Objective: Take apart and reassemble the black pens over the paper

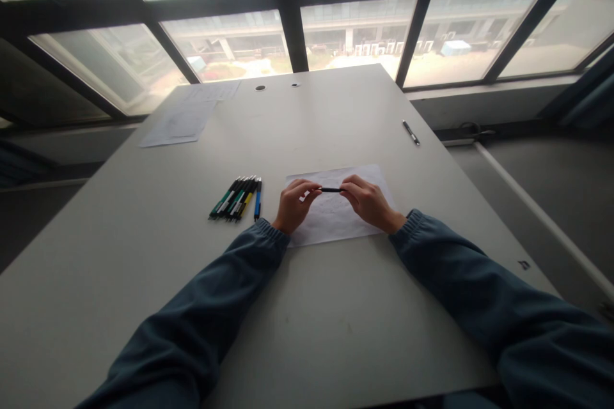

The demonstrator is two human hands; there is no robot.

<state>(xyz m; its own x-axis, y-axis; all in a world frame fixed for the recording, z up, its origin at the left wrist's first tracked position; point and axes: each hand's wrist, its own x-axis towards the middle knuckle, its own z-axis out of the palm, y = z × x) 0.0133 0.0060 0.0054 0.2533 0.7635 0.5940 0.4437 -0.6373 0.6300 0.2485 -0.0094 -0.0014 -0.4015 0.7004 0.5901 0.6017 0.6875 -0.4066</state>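
Observation:
Between my two hands a black pen (330,190) is held level, above a white sheet of paper (330,227) with faint marks on it. My left hand (293,204) pinches the pen's left end with thumb and fingers. At the other end, my right hand (368,201) grips it the same way. Just left of my left hand lies a blue pen (258,198). Beside that, a row of several pens (233,199) in green, black and yellow lies side by side on the table.
The white table (158,281) reaches to the windows. Printed sheets (180,121) lie at its far left. A lone pen (411,133) rests near the right edge. Two round holes (259,88) pierce the far end, and a small dark mark (524,264) shows at the right.

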